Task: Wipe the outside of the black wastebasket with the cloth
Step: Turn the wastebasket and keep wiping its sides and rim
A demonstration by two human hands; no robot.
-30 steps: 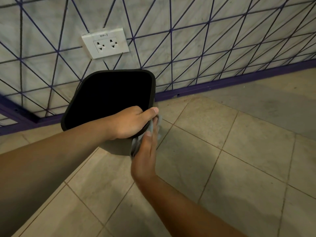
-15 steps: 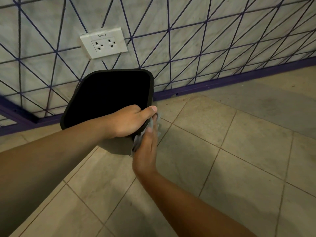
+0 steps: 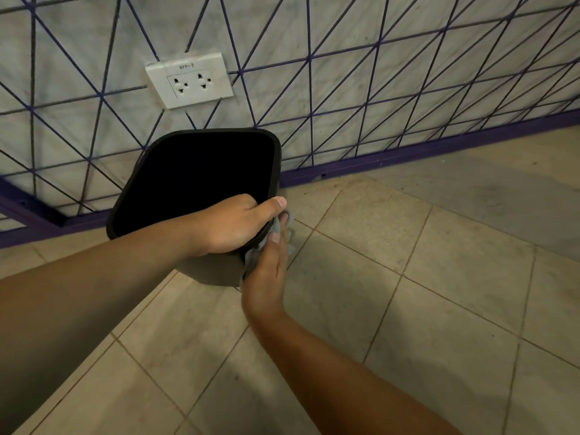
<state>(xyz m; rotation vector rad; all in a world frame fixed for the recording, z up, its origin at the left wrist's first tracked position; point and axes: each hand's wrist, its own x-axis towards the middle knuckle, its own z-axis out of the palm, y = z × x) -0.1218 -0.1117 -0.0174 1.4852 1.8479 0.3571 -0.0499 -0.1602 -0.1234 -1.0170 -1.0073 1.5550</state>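
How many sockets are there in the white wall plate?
2: the left socket and the right socket sit side by side in the white wall plate, above the black wastebasket. None seems hidden.

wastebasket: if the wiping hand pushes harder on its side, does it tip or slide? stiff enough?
Probably tips or slides easily: the black wastebasket looks empty and already leans, steadied only by the left hand gripping its rim. Walls look like thin plastic, so likely light with some flex. The right hand presses the cloth against its side; without that rim grip, it would likely skid on the smooth floor tiles.

White double socket [image 3: 190,80] marked BPP-2 on purple-lined marble wall [image 3: 376,73]; purple skirting [image 3: 439,149] above beige tiled floor [image 3: 408,293].
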